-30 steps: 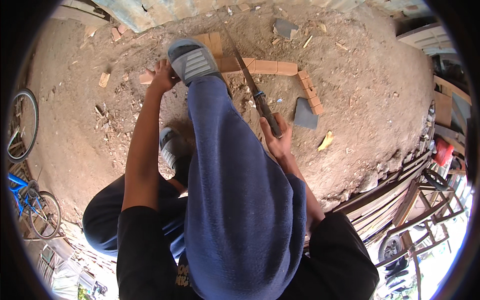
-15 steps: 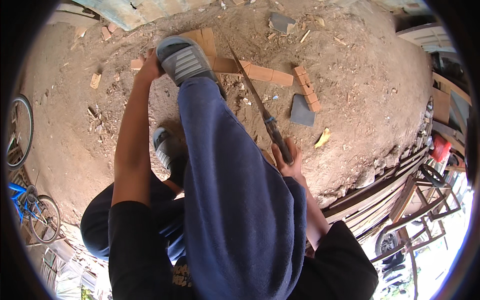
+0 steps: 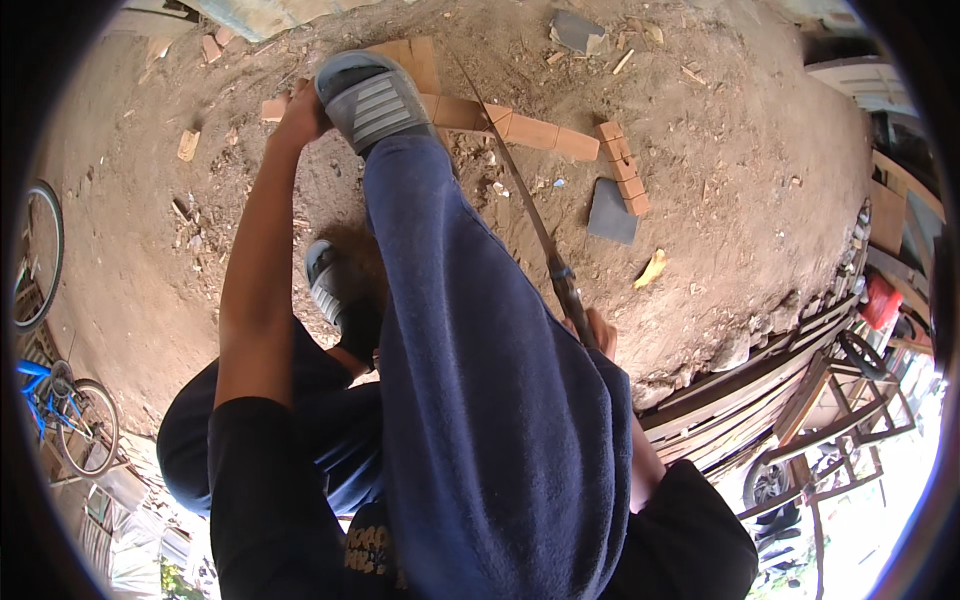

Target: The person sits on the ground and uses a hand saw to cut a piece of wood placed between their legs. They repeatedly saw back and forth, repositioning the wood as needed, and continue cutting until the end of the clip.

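A long wooden bar (image 3: 530,131) with crosswise lines lies on the ground, propped near a flat board (image 3: 416,62). My foot in a grey striped sandal (image 3: 378,105) presses down on it. At the bar's left end, my left hand (image 3: 303,117) is closed around the wood beside the sandal, its fingers partly hidden. My right hand (image 3: 601,332) grips the dark handle of a handsaw (image 3: 537,222), partly covered by my trouser leg. The thin blade slants up and left and crosses the bar right of the sandal, at one of the lines.
Right of the bar lie a short row of wooden blocks (image 3: 624,168), a dark grey flat piece (image 3: 612,212) and a yellow scrap (image 3: 650,268). Another grey piece (image 3: 577,32) lies farther off. Stacked planks (image 3: 720,400) line the right; bicycles (image 3: 88,425) stand at left.
My right hand has drawn the saw back toward me, down and to the right, so its handle is now partly behind my leg. My left hand and foot keep their places on the bar.
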The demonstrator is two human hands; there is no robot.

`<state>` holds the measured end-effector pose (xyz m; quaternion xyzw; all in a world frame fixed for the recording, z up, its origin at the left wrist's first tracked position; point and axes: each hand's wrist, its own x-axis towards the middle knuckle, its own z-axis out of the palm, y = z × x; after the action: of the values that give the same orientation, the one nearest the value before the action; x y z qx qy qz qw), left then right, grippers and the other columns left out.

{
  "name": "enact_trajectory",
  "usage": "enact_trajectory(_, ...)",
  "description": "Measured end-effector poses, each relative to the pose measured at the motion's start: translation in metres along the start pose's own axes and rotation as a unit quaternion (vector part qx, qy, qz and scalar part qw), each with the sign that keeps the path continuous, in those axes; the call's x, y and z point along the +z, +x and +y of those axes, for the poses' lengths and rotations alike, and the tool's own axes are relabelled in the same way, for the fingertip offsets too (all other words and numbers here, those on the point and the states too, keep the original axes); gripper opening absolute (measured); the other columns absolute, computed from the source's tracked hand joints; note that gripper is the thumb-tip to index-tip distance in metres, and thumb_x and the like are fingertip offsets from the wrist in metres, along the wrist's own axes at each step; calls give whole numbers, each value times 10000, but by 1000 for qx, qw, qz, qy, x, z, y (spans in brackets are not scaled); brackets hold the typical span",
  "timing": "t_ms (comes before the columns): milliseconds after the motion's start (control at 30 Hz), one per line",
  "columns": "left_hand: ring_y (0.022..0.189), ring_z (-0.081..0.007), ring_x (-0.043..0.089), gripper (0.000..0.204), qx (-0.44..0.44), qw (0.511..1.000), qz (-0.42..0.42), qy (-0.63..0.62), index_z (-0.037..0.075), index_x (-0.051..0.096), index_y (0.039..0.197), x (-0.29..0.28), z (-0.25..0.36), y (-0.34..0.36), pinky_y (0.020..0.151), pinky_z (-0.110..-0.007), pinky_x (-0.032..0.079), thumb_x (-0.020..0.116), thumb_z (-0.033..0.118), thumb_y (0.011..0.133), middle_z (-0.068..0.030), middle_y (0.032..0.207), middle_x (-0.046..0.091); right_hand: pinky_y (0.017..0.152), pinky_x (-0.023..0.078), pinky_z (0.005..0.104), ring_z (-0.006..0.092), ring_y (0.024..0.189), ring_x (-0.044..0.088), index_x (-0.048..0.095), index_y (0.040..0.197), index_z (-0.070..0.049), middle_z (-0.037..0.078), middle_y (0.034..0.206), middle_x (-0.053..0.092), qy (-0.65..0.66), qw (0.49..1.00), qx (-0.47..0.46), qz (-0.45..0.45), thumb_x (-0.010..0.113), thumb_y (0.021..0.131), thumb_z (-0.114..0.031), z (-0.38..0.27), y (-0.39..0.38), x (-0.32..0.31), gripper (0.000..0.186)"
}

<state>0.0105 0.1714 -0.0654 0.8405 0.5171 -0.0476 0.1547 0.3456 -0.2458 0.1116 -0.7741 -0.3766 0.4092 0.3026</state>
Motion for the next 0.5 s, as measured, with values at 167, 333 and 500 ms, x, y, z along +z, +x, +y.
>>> enact_trajectory(167,1210,-319,451,666,-53,998,-23,6,195,535,1270,-10,24,-3,987,-606,261,819,294,675,-55,1254,567,495,396,329,133,558,496,530,717,-6,103,571,493,-54,998,16,6,662,887,-281,13,-6,1,349)
enact_trajectory(333,1257,-327,405,613,17,1000,7,2,183,501,1319,-1,-1,-2,1030,-657,213,737,302,766,-122,1271,534,483,386,332,150,543,513,528,724,-2,112,606,507,-71,997,1,4,674,866,-257,7,-20,-11,326)
enact_trajectory(500,1291,-321,390,755,0,999,-32,24,199,470,1328,-6,8,12,1036,-673,199,822,328,673,-62,1329,518,500,404,313,116,597,564,553,755,13,102,648,553,85,995,-44,-40,681,832,-199,49,-56,-31,259)
